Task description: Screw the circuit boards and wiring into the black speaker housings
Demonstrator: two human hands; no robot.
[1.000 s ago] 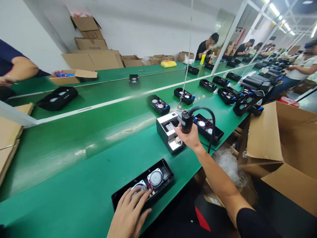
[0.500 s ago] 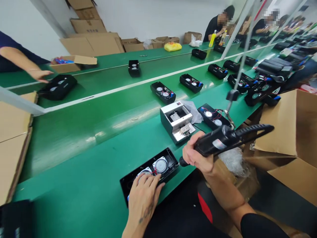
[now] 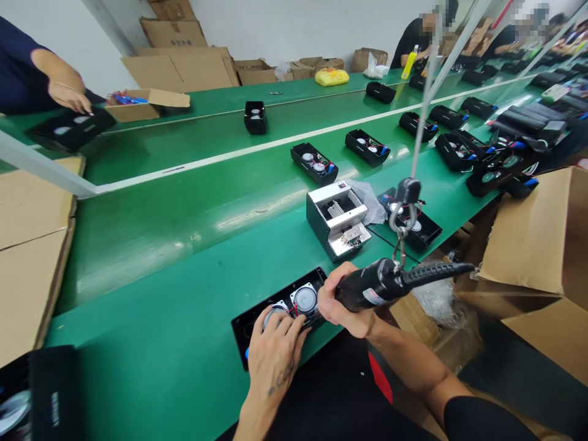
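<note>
A black speaker housing (image 3: 243,327) lies on the green bench in front of me, with two round silver speakers and red wires inside. My left hand (image 3: 278,346) rests over its near side, fingers bent onto the left speaker and the near edge. In my right hand (image 3: 346,303) is a black electric screwdriver (image 3: 372,286), hanging from a hook and cord. The hand is at the housing's right end, beside the right speaker (image 3: 304,299); the tool's tip is hidden behind my fingers. Just beyond stands a silver and black screw feeder (image 3: 337,217).
Another open housing (image 3: 425,229) lies right of the feeder. More housings (image 3: 315,163) sit along the green conveyor (image 3: 184,211). A person's hand (image 3: 68,95) holds a housing at upper left. Cardboard boxes (image 3: 528,233) stand at right; a dark housing (image 3: 55,392) is at lower left.
My right hand and the screwdriver have moved left, closer to the housing's right end. The other person's hand and housing at upper left have shifted left, and the view has turned slightly.
</note>
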